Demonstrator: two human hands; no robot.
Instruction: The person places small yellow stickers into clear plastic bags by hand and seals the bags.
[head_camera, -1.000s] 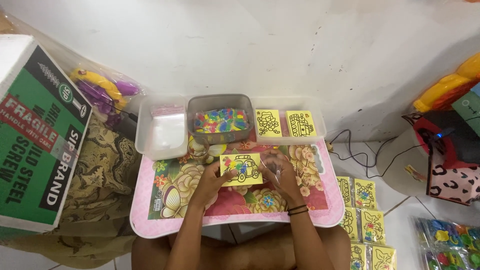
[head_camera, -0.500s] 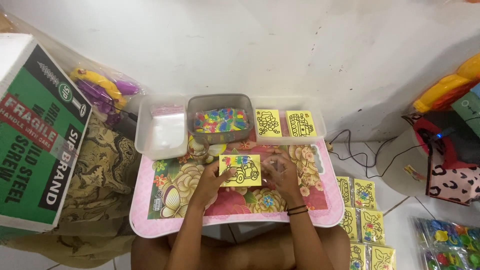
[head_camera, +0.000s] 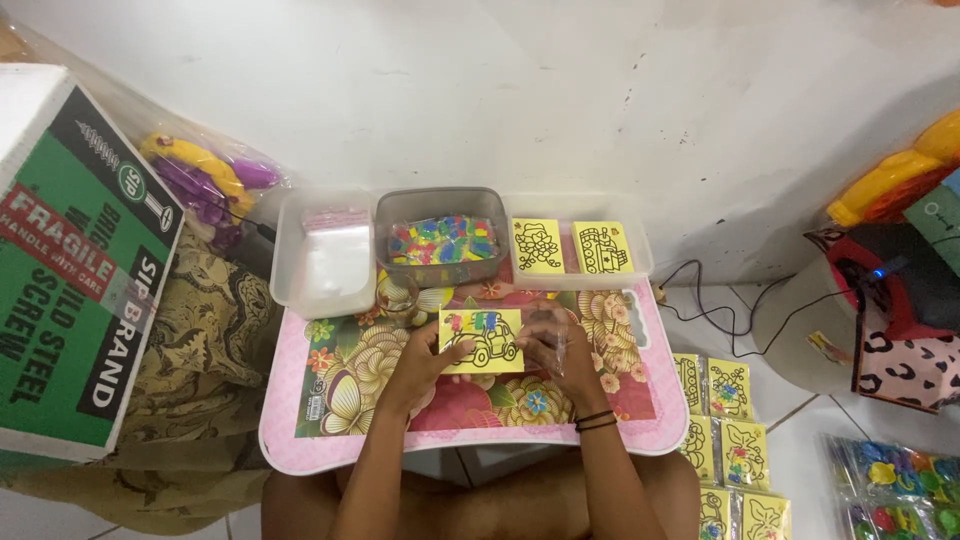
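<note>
A big green box (head_camera: 75, 260) stands on the left. A pink table (head_camera: 640, 420) with flowers sits in the middle. At its back are a clear tub (head_camera: 325, 255) of bags, a grey tub (head_camera: 442, 240) of coloured bits, and a tray (head_camera: 640, 245) with two yellow cards. The left hand (head_camera: 430, 355) and the right hand (head_camera: 560, 345) both pinch a small yellow card (head_camera: 481, 340) with a car on it. Their fingers are curled around its sides. The card lies flat on the table, in the middle.
</note>
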